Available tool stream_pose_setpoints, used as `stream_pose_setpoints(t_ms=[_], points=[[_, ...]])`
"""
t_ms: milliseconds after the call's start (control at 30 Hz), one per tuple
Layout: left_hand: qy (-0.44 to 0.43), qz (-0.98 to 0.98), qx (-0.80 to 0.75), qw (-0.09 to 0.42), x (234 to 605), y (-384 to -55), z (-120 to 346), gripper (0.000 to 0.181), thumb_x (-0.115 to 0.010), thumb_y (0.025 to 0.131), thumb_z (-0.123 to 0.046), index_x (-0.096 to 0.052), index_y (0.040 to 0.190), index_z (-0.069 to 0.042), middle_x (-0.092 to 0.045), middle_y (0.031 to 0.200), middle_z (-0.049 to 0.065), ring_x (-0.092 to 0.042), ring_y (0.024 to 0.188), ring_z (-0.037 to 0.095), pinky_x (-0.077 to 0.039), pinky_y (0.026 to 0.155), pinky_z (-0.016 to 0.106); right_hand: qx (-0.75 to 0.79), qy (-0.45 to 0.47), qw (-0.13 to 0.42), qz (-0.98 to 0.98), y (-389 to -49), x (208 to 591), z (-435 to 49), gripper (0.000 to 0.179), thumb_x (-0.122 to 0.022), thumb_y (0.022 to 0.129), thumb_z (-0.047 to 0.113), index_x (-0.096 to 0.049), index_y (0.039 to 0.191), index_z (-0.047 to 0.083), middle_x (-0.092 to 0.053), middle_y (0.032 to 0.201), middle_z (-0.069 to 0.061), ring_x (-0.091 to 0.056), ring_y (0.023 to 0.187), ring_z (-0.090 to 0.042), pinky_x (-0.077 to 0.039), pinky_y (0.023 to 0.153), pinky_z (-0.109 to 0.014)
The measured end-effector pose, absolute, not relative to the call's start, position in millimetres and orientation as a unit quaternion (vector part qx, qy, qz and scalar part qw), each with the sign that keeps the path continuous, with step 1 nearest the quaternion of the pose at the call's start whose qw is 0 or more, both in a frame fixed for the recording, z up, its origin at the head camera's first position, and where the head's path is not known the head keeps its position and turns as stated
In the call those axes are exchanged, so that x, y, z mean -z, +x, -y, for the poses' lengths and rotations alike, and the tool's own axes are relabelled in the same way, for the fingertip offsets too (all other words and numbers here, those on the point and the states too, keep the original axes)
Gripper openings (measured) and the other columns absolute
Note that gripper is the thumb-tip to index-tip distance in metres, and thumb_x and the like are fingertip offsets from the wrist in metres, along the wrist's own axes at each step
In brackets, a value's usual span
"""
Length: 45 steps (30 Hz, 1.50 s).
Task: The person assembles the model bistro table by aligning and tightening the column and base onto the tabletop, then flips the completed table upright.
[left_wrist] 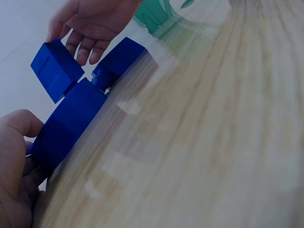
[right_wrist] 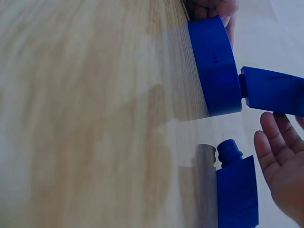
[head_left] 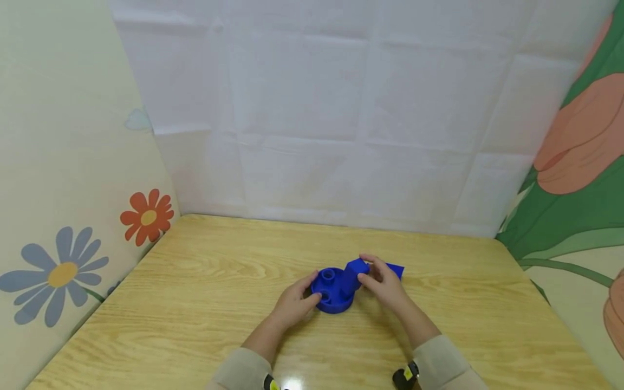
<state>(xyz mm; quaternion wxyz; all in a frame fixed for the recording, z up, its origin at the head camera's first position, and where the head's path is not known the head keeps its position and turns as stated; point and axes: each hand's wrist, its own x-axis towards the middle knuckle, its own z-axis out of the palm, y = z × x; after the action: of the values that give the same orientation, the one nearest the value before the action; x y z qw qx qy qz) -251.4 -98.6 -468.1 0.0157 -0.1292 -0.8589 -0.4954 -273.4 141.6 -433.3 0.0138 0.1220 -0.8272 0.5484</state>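
A round blue base (head_left: pixel 335 307) with raised ring sockets on top sits on the table. My left hand (head_left: pixel 294 304) holds its left side, the thumb over the rim beside a socket. With thumb and fingertips, my right hand (head_left: pixel 386 287) grips an angular blue block (head_left: pixel 353 275) standing tilted over the base's right side. In the right wrist view a short peg (right_wrist: pixel 243 84) joins this block's lower end to the base's top face; how deep it sits is hidden. A second blue block (right_wrist: pixel 237 194) with a ribbed peg (right_wrist: pixel 229 152) lies on the table behind my right hand.
The wood-grain table (head_left: pixel 219 271) reaches back to a creased white sheet (head_left: pixel 312 135). Flower-printed cloth hangs at the left (head_left: pixel 63 162) and right (head_left: pixel 580 216). Dark straps with yellow marks circle both wrists.
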Motion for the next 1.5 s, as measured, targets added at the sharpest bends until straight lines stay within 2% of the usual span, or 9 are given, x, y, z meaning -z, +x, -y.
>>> stream_pose_setpoints(t_ms=[233, 400, 500, 633, 800, 1067, 1267, 1400, 1500], points=[[-0.126, 0.858, 0.497, 0.013, 467.5, -252.3, 98.3, 0.058, -0.062, 0.090, -0.020, -0.047, 0.144, -0.003, -0.049, 0.145, 0.021, -0.045, 0.135, 0.041, -0.034, 0.113, 0.054, -0.553, 0.103, 0.020, 0.827, -272.3, 433.8, -142.8, 0.040, -0.071, 0.089, 0.013, -0.054, 0.124, 0.004, -0.062, 0.107, -0.014, -0.057, 0.092, -0.015, -0.050, 0.078, -0.024], [-0.125, 0.858, 0.498, 0.009, 468.4, -252.6, 98.1, 0.058, -0.061, 0.091, -0.019, -0.047, 0.144, -0.002, -0.049, 0.145, 0.022, -0.045, 0.135, 0.041, -0.035, 0.113, 0.054, -0.563, 0.121, 0.045, 0.817, -269.1, 435.2, -144.8, 0.031, -0.062, 0.091, 0.002, -0.055, 0.120, -0.002, -0.064, 0.113, -0.020, -0.060, 0.106, -0.022, -0.049, 0.090, -0.024], [-0.122, 0.857, 0.501, 0.007, 469.2, -252.8, 98.2, 0.058, -0.062, 0.091, -0.019, -0.047, 0.144, -0.003, -0.049, 0.145, 0.022, -0.045, 0.135, 0.041, -0.035, 0.113, 0.054, -0.587, 0.122, 0.043, 0.799, -266.3, 434.6, -146.4, 0.029, -0.058, 0.090, -0.004, -0.055, 0.119, -0.005, -0.065, 0.114, -0.023, -0.060, 0.104, -0.015, -0.049, 0.089, -0.020], [-0.119, 0.856, 0.503, 0.006, 469.9, -253.4, 98.5, 0.058, -0.062, 0.091, -0.019, -0.047, 0.144, -0.004, -0.049, 0.146, 0.021, -0.044, 0.136, 0.041, -0.034, 0.114, 0.054, -0.591, 0.128, 0.038, 0.795, -263.2, 435.5, -148.7, 0.029, -0.064, 0.089, -0.002, -0.055, 0.117, -0.005, -0.066, 0.111, -0.023, -0.061, 0.096, -0.008, -0.050, 0.086, -0.018], [-0.122, 0.857, 0.500, 0.007, 470.9, -254.1, 99.0, 0.058, -0.062, 0.091, -0.019, -0.047, 0.144, -0.004, -0.049, 0.146, 0.022, -0.044, 0.136, 0.041, -0.034, 0.114, 0.054, -0.559, 0.130, 0.027, 0.818, -259.6, 436.8, -147.5, 0.034, -0.072, 0.088, 0.009, -0.056, 0.117, 0.003, -0.066, 0.109, -0.015, -0.064, 0.094, -0.013, -0.052, 0.084, -0.023], [-0.125, 0.857, 0.499, 0.006, 472.4, -254.4, 98.9, 0.059, -0.062, 0.091, -0.021, -0.046, 0.145, -0.004, -0.048, 0.146, 0.021, -0.044, 0.136, 0.041, -0.034, 0.113, 0.055, -0.530, 0.131, 0.011, 0.838, -259.1, 435.4, -140.1, 0.054, -0.075, 0.086, 0.017, -0.055, 0.135, 0.007, -0.062, 0.099, -0.009, -0.058, 0.087, -0.013, -0.049, 0.079, -0.026], [-0.120, 0.855, 0.504, -0.001, 473.2, -255.1, 98.5, 0.059, -0.062, 0.092, -0.022, -0.045, 0.146, -0.006, -0.049, 0.146, 0.020, -0.044, 0.136, 0.040, -0.034, 0.113, 0.055, -0.522, 0.110, 0.006, 0.846, -260.0, 434.6, -134.1, 0.051, -0.077, 0.084, 0.021, -0.058, 0.129, 0.008, -0.058, 0.097, -0.005, -0.054, 0.085, -0.013, -0.047, 0.076, -0.026], [-0.117, 0.853, 0.508, -0.002, 472.7, -254.9, 98.3, 0.060, -0.062, 0.091, -0.022, -0.045, 0.146, -0.006, -0.049, 0.146, 0.020, -0.045, 0.136, 0.039, -0.034, 0.113, 0.054, -0.520, 0.101, 0.011, 0.848, -259.7, 434.7, -132.5, 0.047, -0.078, 0.083, 0.023, -0.059, 0.124, 0.008, -0.060, 0.106, -0.008, -0.057, 0.095, -0.018, -0.050, 0.085, -0.035], [-0.121, 0.854, 0.507, 0.002, 473.0, -254.9, 98.9, 0.060, -0.063, 0.091, -0.021, -0.045, 0.145, -0.005, -0.049, 0.146, 0.021, -0.045, 0.136, 0.040, -0.034, 0.113, 0.054, -0.523, 0.118, 0.011, 0.844, -259.2, 435.2, -134.9, 0.042, -0.072, 0.089, 0.021, -0.058, 0.126, 0.007, -0.062, 0.119, -0.011, -0.059, 0.108, -0.025, -0.050, 0.095, -0.042]])
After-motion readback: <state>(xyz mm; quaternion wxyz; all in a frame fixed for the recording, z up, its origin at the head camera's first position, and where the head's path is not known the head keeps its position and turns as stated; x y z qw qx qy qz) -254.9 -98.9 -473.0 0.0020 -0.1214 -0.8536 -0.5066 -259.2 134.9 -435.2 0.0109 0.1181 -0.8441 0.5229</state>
